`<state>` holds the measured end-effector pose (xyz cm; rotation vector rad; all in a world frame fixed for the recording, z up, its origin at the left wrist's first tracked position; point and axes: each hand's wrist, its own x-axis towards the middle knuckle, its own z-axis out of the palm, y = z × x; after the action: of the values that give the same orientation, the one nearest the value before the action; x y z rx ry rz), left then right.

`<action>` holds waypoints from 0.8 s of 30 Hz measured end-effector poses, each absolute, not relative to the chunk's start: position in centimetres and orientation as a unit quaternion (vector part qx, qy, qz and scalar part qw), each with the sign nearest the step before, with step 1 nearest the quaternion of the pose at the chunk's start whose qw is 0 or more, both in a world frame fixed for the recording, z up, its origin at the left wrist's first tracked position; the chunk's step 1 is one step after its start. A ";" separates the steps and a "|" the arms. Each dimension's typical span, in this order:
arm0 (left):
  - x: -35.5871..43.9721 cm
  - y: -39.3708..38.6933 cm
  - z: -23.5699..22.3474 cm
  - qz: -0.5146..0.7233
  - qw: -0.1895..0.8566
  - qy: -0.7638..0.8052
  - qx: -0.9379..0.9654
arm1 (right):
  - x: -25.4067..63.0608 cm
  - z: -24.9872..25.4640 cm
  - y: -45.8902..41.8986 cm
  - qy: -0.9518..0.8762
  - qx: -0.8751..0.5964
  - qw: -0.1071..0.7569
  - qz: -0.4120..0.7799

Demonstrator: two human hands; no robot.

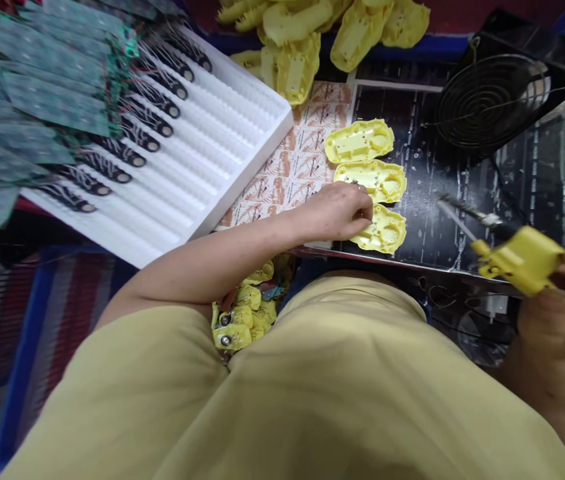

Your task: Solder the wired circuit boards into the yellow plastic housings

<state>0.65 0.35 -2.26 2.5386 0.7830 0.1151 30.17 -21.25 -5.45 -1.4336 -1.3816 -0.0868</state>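
Observation:
Three yellow plastic shell halves lie in a column on the work surface, open side up: a far shell (pixel 360 141), a middle shell (pixel 387 181) and a near shell (pixel 387 230). Over the middle and near shells rests my left hand (pixel 342 210), its fingers curled down together. Whatever its fingertips hold, if anything, is hidden. At the right, my right hand (pixel 547 323) grips a yellow soldering gun (pixel 530 260) by its handle. The gun's metal tip and thin feed tube point left towards the shells, apart from them and slightly blurred.
A white foam tray (pixel 222 153) at the left carries wired black round-ended parts (pixel 137 160) and green circuit boards (pixel 52 73). More yellow shells (pixel 297 60) are heaped at the back. A black fan (pixel 492 100) stands back right. Yellow pieces (pixel 247 310) sit below the table edge.

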 end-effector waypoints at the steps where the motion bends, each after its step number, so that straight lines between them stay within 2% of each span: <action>1: 0.7 0.3 -2.3 0.041 0.240 0.288 0.926 | 29.8 -6.0 -20.9 -0.592 -0.582 0.557 -0.033; 9: 0.9 0.4 -2.3 0.032 0.225 0.293 0.929 | 27.8 -8.2 -18.8 -0.594 -0.485 0.640 0.046; 14: 0.9 0.4 -2.5 0.046 0.230 0.289 0.928 | 27.9 -7.9 -19.5 -0.573 -0.550 0.598 0.106; 24: 1.0 0.4 -2.6 0.053 0.245 0.290 0.924 | 27.6 -8.0 -18.3 -0.585 -0.486 0.645 0.077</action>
<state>0.96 0.43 -2.57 2.5212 0.7910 0.1450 27.63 -18.31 -7.98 -1.1053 -1.3312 0.1762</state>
